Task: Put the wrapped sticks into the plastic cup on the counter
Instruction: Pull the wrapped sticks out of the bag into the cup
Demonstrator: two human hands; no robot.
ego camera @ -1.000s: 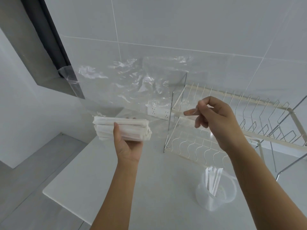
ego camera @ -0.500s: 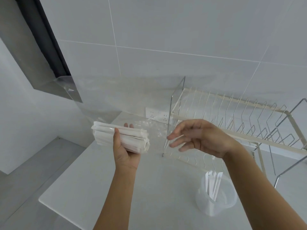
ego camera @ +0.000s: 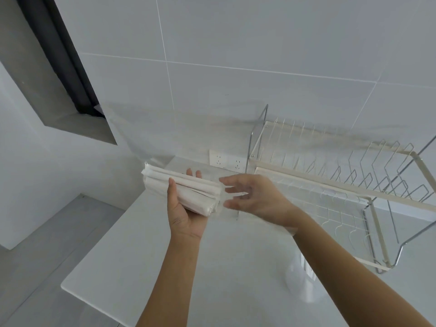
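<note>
My left hand point(ego camera: 186, 208) grips a thick bundle of white paper-wrapped sticks point(ego camera: 181, 188), held level above the white counter point(ego camera: 141, 267). A clear plastic bag hangs loosely around the bundle and rises toward the wall. My right hand point(ego camera: 254, 197) is at the bundle's right end, fingers spread and touching the stick tips, holding nothing. The clear plastic cup point(ego camera: 299, 282) stands on the counter at lower right, mostly hidden behind my right forearm; white wrapped sticks show inside it.
A wire dish rack point(ego camera: 354, 185) with cream bars stands on the counter at the right, against the tiled wall. A double wall socket point(ego camera: 227, 159) sits behind the bundle. The counter's left edge drops to a grey floor point(ego camera: 47, 244).
My right hand came down from near the rack to the bundle's right end and opened. The loose plastic bag settled lower. The view shifted, and my forearm now covers the cup.
</note>
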